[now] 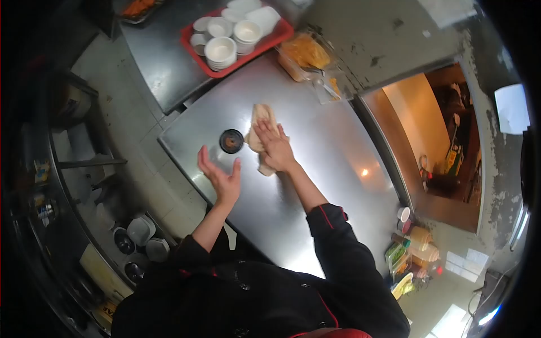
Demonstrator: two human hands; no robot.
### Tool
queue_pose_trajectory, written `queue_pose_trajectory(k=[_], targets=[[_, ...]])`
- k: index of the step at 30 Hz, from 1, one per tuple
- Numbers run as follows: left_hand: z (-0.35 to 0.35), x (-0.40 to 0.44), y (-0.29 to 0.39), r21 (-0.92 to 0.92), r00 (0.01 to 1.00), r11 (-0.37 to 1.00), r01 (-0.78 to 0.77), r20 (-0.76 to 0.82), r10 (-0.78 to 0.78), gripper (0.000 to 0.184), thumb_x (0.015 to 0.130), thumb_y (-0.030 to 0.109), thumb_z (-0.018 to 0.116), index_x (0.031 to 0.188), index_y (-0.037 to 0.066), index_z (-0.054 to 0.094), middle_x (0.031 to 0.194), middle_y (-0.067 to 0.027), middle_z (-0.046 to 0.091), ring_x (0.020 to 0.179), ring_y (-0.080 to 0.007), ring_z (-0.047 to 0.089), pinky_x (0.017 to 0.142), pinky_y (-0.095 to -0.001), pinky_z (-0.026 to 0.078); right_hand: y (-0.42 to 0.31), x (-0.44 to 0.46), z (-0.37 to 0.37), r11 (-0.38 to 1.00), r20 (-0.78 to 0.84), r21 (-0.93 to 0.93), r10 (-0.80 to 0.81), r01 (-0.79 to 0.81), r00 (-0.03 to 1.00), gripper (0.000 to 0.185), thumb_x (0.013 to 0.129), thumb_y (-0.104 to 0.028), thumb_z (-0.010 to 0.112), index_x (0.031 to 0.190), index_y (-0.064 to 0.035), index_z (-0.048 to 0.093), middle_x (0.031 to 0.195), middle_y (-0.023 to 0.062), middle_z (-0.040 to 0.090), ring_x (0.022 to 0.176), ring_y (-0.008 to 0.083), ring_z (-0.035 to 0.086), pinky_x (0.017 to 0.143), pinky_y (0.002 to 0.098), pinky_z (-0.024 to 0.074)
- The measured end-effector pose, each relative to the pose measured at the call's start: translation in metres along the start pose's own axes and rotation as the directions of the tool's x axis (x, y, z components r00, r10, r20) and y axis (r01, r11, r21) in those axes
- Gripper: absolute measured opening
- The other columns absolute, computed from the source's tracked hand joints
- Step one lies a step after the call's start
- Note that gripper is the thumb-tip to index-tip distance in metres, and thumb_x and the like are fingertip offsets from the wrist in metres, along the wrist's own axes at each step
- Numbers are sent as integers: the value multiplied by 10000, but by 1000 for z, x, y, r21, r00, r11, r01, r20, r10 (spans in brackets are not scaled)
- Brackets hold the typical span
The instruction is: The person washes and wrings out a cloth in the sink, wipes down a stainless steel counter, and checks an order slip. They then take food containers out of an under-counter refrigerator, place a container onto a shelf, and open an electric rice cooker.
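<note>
I count one cloth (260, 113) beneath the right hand (273, 145), grip spread flat. The left hand (222, 179), grip spread too, is near one black bowl (231, 141) on the worktop (332, 163).

On the surface (332, 146), a cloth (259, 111) is placed under the right hand (275, 149). A round dish (231, 141) is set just left of the cloth, toward the left corner. The left hand (221, 181) is held nearer the near edge. At the far-left edge, stacked bowls (220, 50) are carried on a tray (248, 57); right of it, a container (291, 67) is placed. Bottles (424, 252) are grouped by the right end.
</note>
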State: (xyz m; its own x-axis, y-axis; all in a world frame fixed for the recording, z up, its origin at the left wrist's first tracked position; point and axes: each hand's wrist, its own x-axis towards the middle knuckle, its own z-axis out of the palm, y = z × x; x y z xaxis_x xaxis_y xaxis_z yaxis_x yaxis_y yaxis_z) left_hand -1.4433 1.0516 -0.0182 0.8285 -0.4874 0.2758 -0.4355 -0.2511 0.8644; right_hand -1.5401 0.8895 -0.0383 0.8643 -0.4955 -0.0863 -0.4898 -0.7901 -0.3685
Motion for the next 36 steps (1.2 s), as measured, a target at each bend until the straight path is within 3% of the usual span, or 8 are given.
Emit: queue_pose_trajectory(k=[12,17,21,27,29,33,34,36], targets=[[-60,55,-38,109,911,934,-341,285,299,158,822,216,553,695,163,630,1079,2,543,1094,-243,433,939,-444,223,1,180,37,929,-353,-221,207,-296,913,650,865,-378,353,1384,-7,230,1450,169,204,1355,285,156,1088,432,147],[-144,53,-28,103,947,965,-243,242,212,284,893,226,479,687,79,606,1039,-67,548,1014,-246,443,905,-394,290,-141,56,113,958,-118,27,-280,285,953,534,822,-168,471,1320,-14,355,1403,141,317,1303,274,294,1053,429,239],[-185,68,-51,68,953,978,-198,247,176,268,890,198,479,683,63,584,1039,-73,543,976,-255,450,875,-380,314,-181,-109,89,989,-76,109,110,-102,991,669,834,-274,488,1401,-53,211,1421,138,291,1312,333,253,1082,476,146],[-231,93,-111,125,944,966,-225,276,184,323,920,188,427,679,-1,530,1000,-152,544,938,-279,478,823,-386,366,-99,-415,126,242,-717,-162,637,-957,283,563,895,-333,402,1340,0,317,1143,239,509,1091,417,446,937,484,322],[-237,107,-112,131,933,950,-285,265,243,340,929,194,411,678,-7,521,988,-165,544,938,-280,480,820,-391,367,-73,-398,88,-263,-290,-147,933,-954,-213,581,904,-420,384,1294,11,369,1287,230,414,1193,368,385,994,451,290],[-235,113,-85,41,933,961,-273,255,254,373,942,234,405,674,1,520,983,-172,545,955,-283,470,828,-394,360,12,-230,124,67,-858,-75,505,-995,98,403,821,-339,469,1044,-10,542,1080,212,527,1096,393,418,985,527,257],[-230,112,-81,1,936,968,-252,256,243,379,944,243,403,675,3,521,981,-171,546,957,-282,469,829,-395,359,0,-157,100,525,-742,197,632,-828,224,479,790,-328,494,1124,15,500,1172,246,469,1165,407,359,1022,518,221],[-217,110,-74,-44,920,960,-277,277,278,404,955,273,390,682,3,515,995,-158,536,958,-261,477,836,-385,364,-24,-5,102,634,-718,302,643,-712,268,547,762,-309,513,1164,60,472,1276,259,387,1177,405,346,1020,504,234]])
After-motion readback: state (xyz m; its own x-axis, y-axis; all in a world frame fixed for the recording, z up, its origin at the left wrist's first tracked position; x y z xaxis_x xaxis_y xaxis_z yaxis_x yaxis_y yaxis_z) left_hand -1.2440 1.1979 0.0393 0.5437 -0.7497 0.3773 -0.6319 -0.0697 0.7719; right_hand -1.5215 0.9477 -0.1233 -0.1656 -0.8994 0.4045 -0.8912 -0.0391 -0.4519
